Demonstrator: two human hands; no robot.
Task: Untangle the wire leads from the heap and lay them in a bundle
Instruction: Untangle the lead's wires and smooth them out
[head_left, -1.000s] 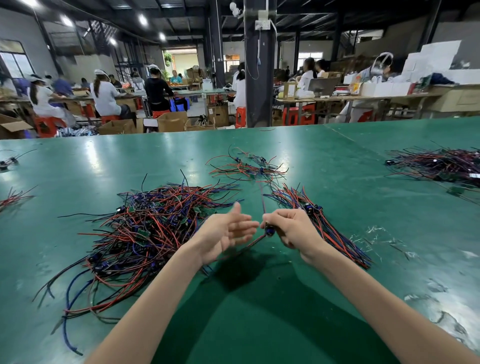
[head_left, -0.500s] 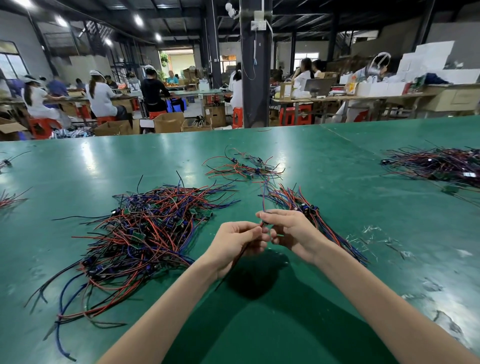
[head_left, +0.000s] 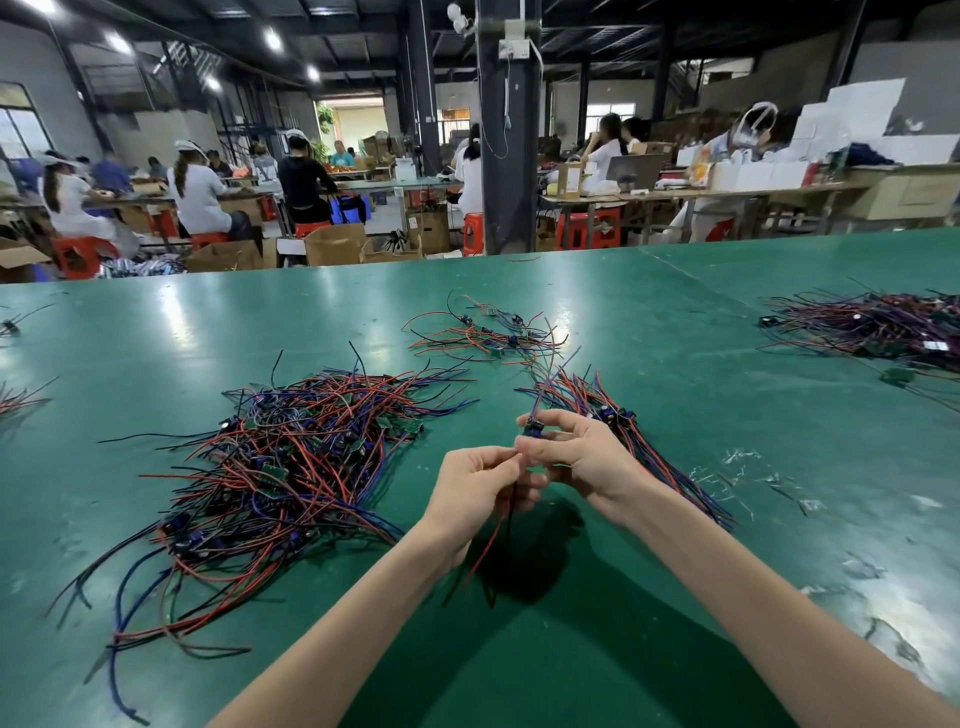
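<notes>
Lead (head_left: 532, 428) now held by both: my left grip (head_left: 478, 483), open a second ago, pinches its tails; right grip (head_left: 582, 457) clamps its blue end, toward the worktop's (head_left: 675, 405) near edge, between heap (head_left: 291, 457) and bundle (head_left: 582, 392). Seemingly free to lay.

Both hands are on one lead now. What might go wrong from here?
1. The lead dangles from the left hand; its loose ends may snag the heap beside that forearm.
2. The bundle lies right behind the right hand; setting the lead down carelessly may scatter it.
</notes>
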